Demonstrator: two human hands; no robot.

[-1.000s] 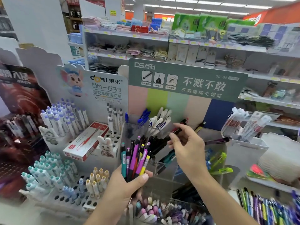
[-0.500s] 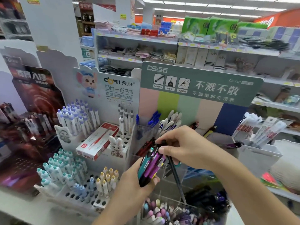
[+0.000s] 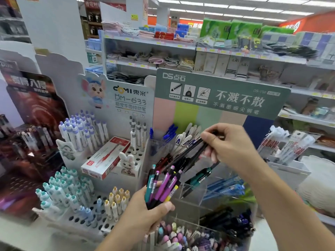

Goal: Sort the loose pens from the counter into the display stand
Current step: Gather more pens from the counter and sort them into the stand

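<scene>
Raised now, right hand (image 3: 230,147) pinches slim black pens (image 3: 188,153); left hand (image 3: 145,212) clasps glossy bundle (image 3: 163,185).

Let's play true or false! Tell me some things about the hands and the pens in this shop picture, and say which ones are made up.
1. The left hand grips a bunch of purple and teal click pens. True.
2. The right hand is empty. False: it pinches thin black pens that slant down toward the clear plastic display stand.
3. A red and white flat pen box lies on the white holed pen rack. True.
4. The little white rabbit figure stands to the left of the box. False: it stands to the right of it.
5. The big sign behind the pens is grey-green. True.
</scene>
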